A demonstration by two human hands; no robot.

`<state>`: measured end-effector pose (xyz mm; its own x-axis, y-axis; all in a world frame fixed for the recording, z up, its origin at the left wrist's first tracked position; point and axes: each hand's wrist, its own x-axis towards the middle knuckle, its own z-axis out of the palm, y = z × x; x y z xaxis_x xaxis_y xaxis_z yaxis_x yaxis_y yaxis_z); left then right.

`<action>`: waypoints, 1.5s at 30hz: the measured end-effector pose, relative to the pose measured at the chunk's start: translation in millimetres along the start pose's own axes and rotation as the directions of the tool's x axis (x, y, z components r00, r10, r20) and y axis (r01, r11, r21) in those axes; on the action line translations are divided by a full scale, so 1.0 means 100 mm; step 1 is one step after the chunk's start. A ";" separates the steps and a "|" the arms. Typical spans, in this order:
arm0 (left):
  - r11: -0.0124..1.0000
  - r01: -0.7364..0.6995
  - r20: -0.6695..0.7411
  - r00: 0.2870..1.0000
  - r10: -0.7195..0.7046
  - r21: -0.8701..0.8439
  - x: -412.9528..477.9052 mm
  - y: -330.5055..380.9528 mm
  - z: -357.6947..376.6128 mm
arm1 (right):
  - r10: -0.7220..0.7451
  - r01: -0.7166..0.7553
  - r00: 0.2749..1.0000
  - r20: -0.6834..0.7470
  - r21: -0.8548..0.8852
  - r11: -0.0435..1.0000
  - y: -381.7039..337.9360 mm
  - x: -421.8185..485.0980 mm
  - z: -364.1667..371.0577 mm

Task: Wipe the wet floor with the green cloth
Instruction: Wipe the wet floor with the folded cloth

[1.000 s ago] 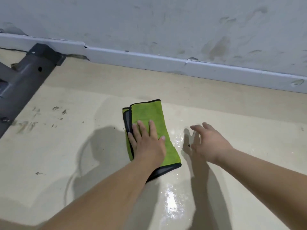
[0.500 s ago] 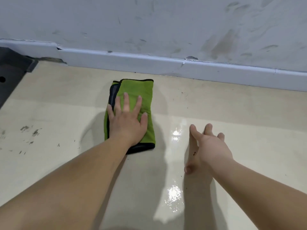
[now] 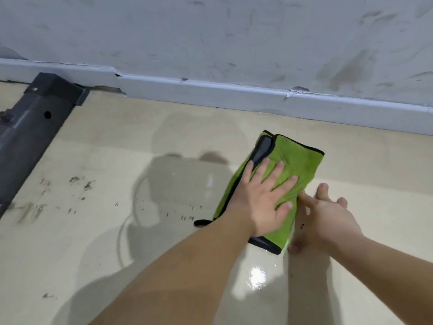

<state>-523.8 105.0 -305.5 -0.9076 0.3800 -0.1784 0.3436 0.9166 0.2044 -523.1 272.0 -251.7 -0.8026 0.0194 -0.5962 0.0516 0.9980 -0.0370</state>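
The folded green cloth (image 3: pixel 302 160), edged in black, lies tilted on the beige floor right of centre. My left hand (image 3: pixel 264 195) presses flat on its near half with the fingers spread. My right hand (image 3: pixel 325 221) rests on the floor against the cloth's right edge, fingers apart, holding nothing. A wet, shiny patch (image 3: pixel 257 277) glints on the floor just below the cloth, and a damp sheen spreads to the cloth's left.
A white baseboard (image 3: pixel 210 95) and a scuffed grey wall run across the back. A dark metal beam (image 3: pixel 30 127) lies diagonally at the far left. Dirt smudges (image 3: pixel 79 184) and small dark specks mark the floor left of the cloth.
My left hand has slid the cloth to the right, and it now lies tilted against my right hand. The view has swung left, bringing the dark beam back in.
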 end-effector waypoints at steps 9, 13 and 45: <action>0.725 0.687 -0.066 0.722 -0.688 -0.048 -1.42 -1.19 -0.05 | -0.024 0.025 1.000 0.020 -0.067 0.997 -0.17 -0.07 -0.07; 0.684 0.723 -0.042 0.683 -0.729 -0.097 -1.73 -0.66 0.09 | 0.008 -0.006 0.999 0.037 -0.051 0.999 -0.19 -0.12 -0.10; 0.502 0.860 -0.021 0.502 -0.865 -0.094 -2.11 -2.11 -0.09 | -0.162 0.154 0.986 -0.051 -0.125 0.980 -1.17 -0.29 0.55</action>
<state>-407.0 -169.2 -302.7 -0.7578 -0.6044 -0.2457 -0.6309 0.7748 0.0399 -473.3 150.9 -274.1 -0.8294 -0.1391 -0.5410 -0.1476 0.9887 -0.0279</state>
